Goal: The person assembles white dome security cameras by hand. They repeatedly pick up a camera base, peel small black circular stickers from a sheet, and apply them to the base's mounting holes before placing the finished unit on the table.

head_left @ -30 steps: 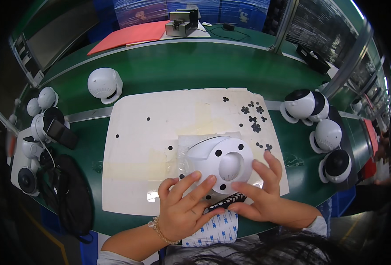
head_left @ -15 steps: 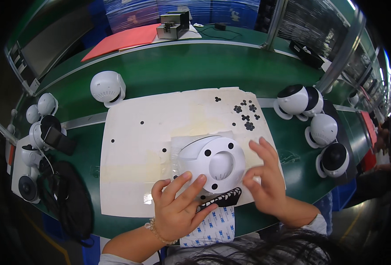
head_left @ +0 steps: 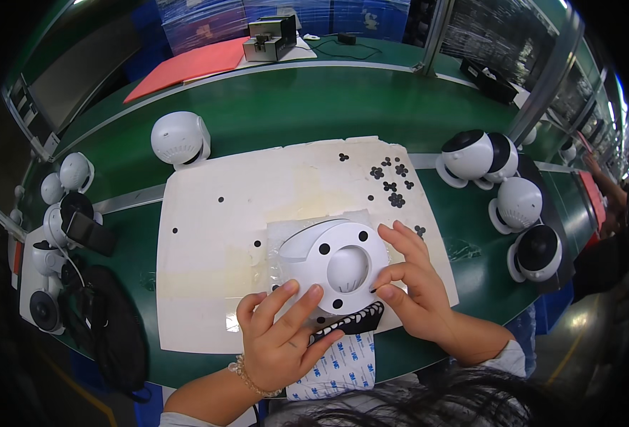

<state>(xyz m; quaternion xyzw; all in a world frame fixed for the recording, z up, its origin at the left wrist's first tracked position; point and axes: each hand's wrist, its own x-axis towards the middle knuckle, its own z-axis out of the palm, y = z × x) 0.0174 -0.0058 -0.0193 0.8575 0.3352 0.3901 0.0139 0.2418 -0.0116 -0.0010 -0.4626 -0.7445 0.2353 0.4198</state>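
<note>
A white rounded device, like a small security camera [head_left: 307,250], lies on its side with its ring-shaped base facing up. Black round pads [head_left: 324,248] sit on that ring at several spots. My left hand [head_left: 282,341] rests its fingertips against the near left of the base. Between its thumb and fingers it grips a black strip with a white cut-out pattern [head_left: 357,320]. At the ring's right edge, my right hand [head_left: 417,292] pinches thumb and index finger together on a small black round pad [head_left: 373,290]. Its other fingers are raised.
Beneath the device lies a foam sheet [head_left: 277,231] on a large off-white board [head_left: 208,263]. Loose black pads [head_left: 396,200] cluster at the board's far right. White cameras stand left [head_left: 179,139] and right [head_left: 520,201]. A printed backing sheet [head_left: 336,370] hangs at the near edge.
My right hand has moved left to the ring's edge, its thumb and index finger now together there. A pad cluster shows beside it on the board. The view has shifted slightly.
</note>
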